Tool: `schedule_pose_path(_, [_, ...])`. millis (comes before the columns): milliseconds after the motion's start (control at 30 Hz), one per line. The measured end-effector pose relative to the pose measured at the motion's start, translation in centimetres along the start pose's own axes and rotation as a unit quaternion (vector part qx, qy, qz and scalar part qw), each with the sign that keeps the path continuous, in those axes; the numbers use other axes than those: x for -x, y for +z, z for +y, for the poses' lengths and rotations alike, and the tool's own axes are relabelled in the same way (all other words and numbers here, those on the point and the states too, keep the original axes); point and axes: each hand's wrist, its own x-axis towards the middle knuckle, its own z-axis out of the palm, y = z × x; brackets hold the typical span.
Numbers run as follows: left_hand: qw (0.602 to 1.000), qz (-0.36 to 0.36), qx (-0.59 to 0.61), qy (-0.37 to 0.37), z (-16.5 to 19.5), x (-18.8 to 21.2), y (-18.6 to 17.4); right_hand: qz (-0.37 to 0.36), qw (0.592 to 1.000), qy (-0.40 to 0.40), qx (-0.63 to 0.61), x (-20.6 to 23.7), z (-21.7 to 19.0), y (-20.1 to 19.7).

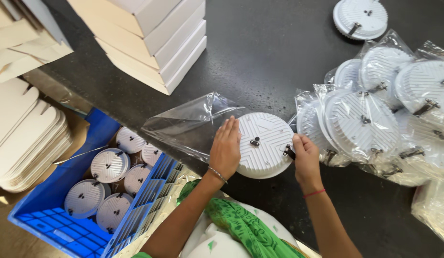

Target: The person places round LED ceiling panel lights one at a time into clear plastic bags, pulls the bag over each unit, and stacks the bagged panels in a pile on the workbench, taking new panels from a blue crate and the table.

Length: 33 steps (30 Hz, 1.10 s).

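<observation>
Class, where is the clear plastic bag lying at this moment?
In the head view, the clear plastic bag lies on the dark table, left of the round white lamp, its edge under the left hand.

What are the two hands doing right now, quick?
Left hand: open, lying flat on the round white light fixture beside the clear plastic bag.
Right hand: fingers closed on the fixture's black spring clip.
</observation>
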Motion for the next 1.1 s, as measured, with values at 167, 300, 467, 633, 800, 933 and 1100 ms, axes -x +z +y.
schedule_pose_path(167, [1.0, 0.015, -0.01, 0.0, -0.9, 0.3, -0.2, -0.136, 0.972, 0.162, -0.103, 0.5, 1.7, 2.0])
schedule_pose_path(300, [1.0, 0.011, -0.005, -0.003, -1.1, 0.2, 0.0, -0.184, 0.965, 0.169, -0.076, 1.7, 3.0, 5.6])
schedule_pose_path(467, [0.999, -0.012, -0.002, 0.04, 0.1, 0.6, -0.1, -0.173, 0.976, 0.129, -0.038, 1.8, 3.0, 7.4])
schedule_pose_path(633, [0.994, -0.049, 0.082, 0.05, 3.1, 1.6, -0.4, -0.081, 0.989, 0.109, -0.057, 2.7, 2.2, 5.0])
schedule_pose_path(800, [0.98, -0.086, 0.161, 0.084, 6.9, 2.5, -1.1, -0.084, 0.991, 0.039, -0.093, 3.4, 3.9, 3.3])
schedule_pose_path(933, [0.962, -0.139, 0.218, 0.092, 9.0, 3.4, -2.6, 0.016, 0.973, 0.114, -0.203, 2.4, 6.1, 3.2])
schedule_pose_path(1100, [0.953, -0.183, 0.19, 0.152, 6.2, 3.8, -5.8, -0.107, 0.978, 0.085, -0.161, 0.3, 5.9, 4.0])
